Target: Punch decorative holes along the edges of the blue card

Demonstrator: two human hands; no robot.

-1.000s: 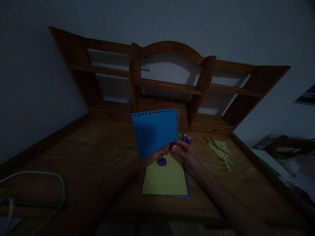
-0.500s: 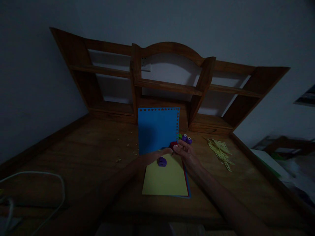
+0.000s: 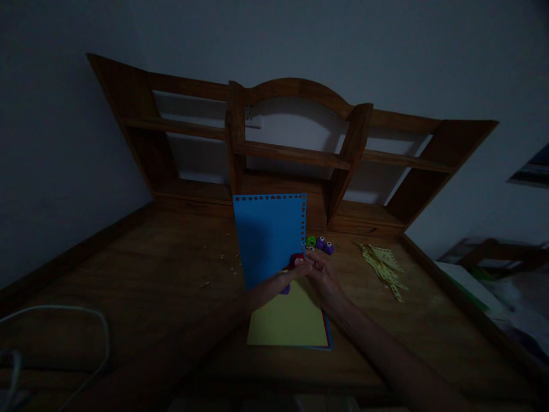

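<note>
One wooden shelf unit (image 3: pixel 295 154) backs the desk (image 3: pixel 146 257). Blue sheet (image 3: pixel 266 234) stands upright, holes along top & R edges; keep it flat & square to the tool, w/o bending. Below, yellow sheet (image 3: pixel 287 326) tops a paper stack, w/ a purple punch (image 3: pixel 285 290) on it, partly hidden by L hand (image 3: pixel 277 283). Yellow strips (image 3: pixel 381 263) lie to the R. Red punch (image 3: pixel 295 259) sits at the sheet's R edge, btwn both hands' fingers. L fingers reach across it, close together; R hand (image 3: pixel 326 283) has fingers curled beside it. Too dark to tell either grip. Prob. best: seat edge fully, match hole spacing, press evenly.
</note>
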